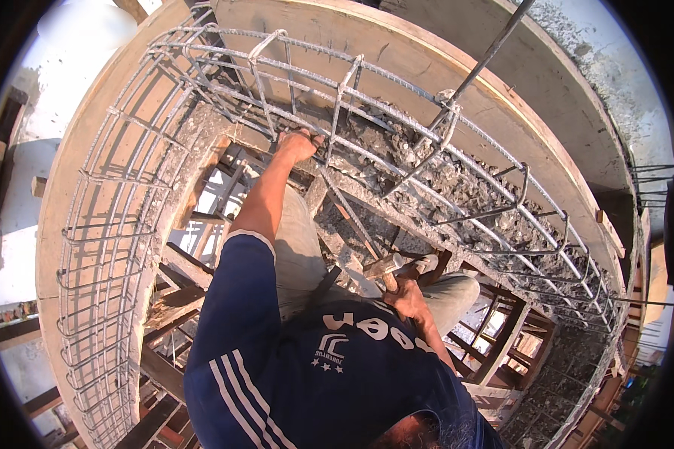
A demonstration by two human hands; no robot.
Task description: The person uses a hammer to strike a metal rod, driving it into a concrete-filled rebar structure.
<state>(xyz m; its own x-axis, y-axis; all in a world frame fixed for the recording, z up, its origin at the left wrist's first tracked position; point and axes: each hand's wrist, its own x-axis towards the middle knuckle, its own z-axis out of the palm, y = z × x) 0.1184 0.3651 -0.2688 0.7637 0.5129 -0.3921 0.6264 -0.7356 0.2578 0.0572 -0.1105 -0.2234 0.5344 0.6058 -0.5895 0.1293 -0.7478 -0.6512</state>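
My left hand (299,144) reaches out to the long rebar cage (397,161), its fingers curled round the lower bar beside a vertical stirrup. Close to my body, my right hand (407,298) is closed on the handle of a hammer (383,266). The hammer's metal head points up and to the left, above my lap. Between the two hands a ribbed steel rod (348,209) slants from just below the left hand down toward the hammer head. Grey rough concrete (457,187) lies in the trough under the cage.
A curved plywood form (404,52) rises beyond the cage. Another rebar cage (101,254) runs along a board at the left. Beneath me are timber braces (494,348) with gaps between them. A long upright rod (494,49) sticks up from the cage.
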